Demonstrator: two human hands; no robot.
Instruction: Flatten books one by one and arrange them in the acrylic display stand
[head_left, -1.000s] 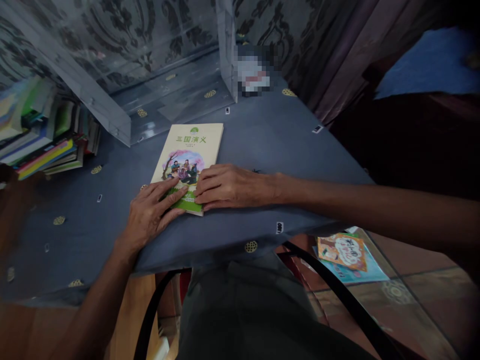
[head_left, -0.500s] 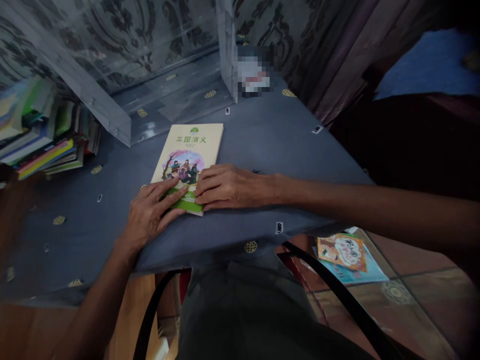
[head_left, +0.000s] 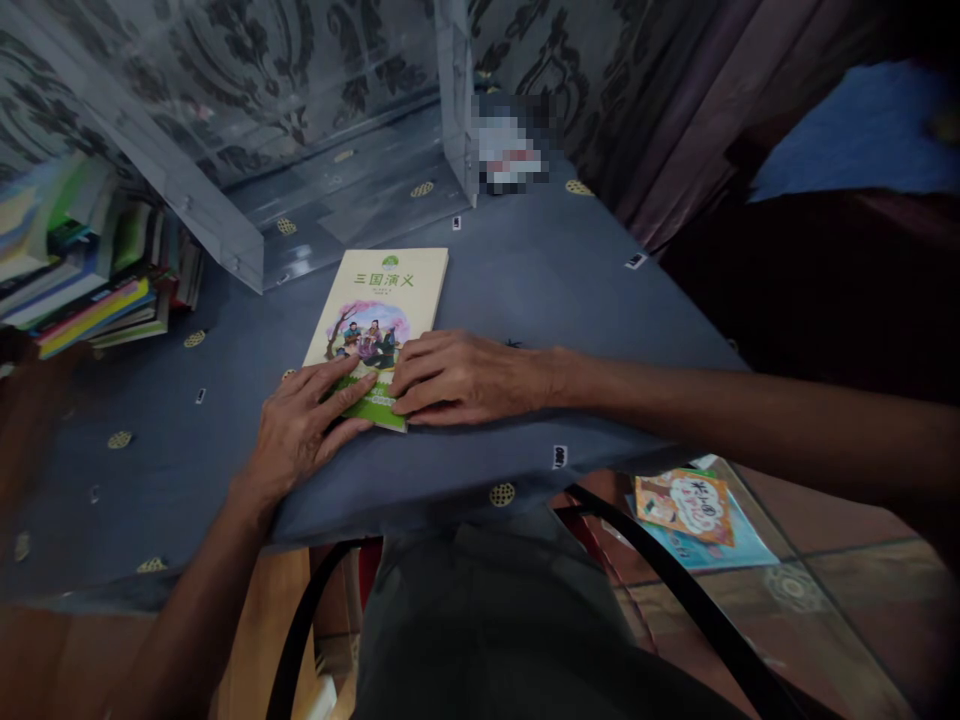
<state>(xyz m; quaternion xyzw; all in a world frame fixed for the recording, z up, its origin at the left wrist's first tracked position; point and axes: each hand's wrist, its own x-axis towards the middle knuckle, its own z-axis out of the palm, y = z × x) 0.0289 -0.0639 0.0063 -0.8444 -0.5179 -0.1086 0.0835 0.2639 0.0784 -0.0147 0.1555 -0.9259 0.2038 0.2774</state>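
A cream paperback book (head_left: 386,285) with a green lower band and a painted scene of figures under a pink tree lies closed on the blue-grey tablecloth, slightly tilted. My left hand (head_left: 304,420) rests over its lower left part, fingers spread flat on the cover and thumb near the bottom edge. From the other side, my right hand (head_left: 469,375) has its bent fingers together on the book's lower right edge. Its thumb is mostly hidden under the hand. The fingertips of both hands are close together but apart.
A clear plastic stand (head_left: 240,255) rises behind the book. Piled books (head_left: 97,260) stand at the left. A blurred-out item (head_left: 514,150) lies at the back. On the tiled floor at right are an orange book (head_left: 682,505) and a blue one (head_left: 742,540). Black chair arms (head_left: 675,590) flank my lap.
Almost nothing differs. Both hands stay in place on the book, and the whole view has shifted very slightly.
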